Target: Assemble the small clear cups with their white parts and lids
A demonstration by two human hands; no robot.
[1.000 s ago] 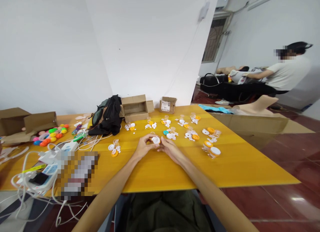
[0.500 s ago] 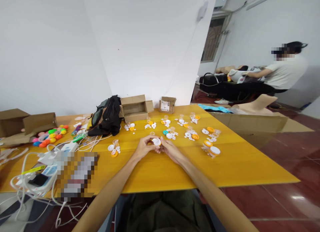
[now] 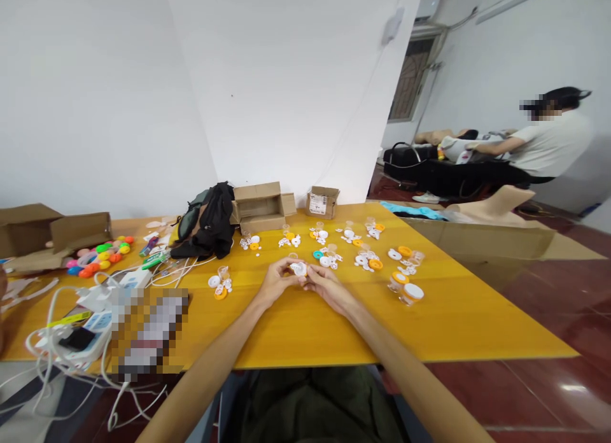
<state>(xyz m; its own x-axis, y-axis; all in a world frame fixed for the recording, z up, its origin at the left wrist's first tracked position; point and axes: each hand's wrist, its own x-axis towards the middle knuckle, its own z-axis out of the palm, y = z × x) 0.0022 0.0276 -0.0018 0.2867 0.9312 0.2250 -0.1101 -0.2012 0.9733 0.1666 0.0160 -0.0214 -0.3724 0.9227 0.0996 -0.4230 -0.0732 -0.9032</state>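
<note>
Over the middle of the yellow table [image 3: 443, 322] my left hand [image 3: 275, 281] and my right hand [image 3: 326, 285] meet around a small white round cap [image 3: 300, 268]. Both hands have their fingers curled onto it, thumbs and fingertips touching its rim. What lies under the cap between my fingers is hidden. Just beyond my hands lie several small white, orange and blue caps and clear little jars [image 3: 329, 258] in loose groups. Two small jars with an orange and a white lid [image 3: 405, 288] stand to the right of my right hand.
A black bag [image 3: 210, 221] and open cardboard boxes [image 3: 260, 206] stand at the table's back edge. Bright plastic toys [image 3: 98, 257] and white cables with a power strip [image 3: 81, 309] crowd the left. A seated person [image 3: 544, 144] works at the far right.
My hands stay together on the white cap, with only small finger shifts. The camera has tilted a little, so everything sits slightly lower in the picture.
</note>
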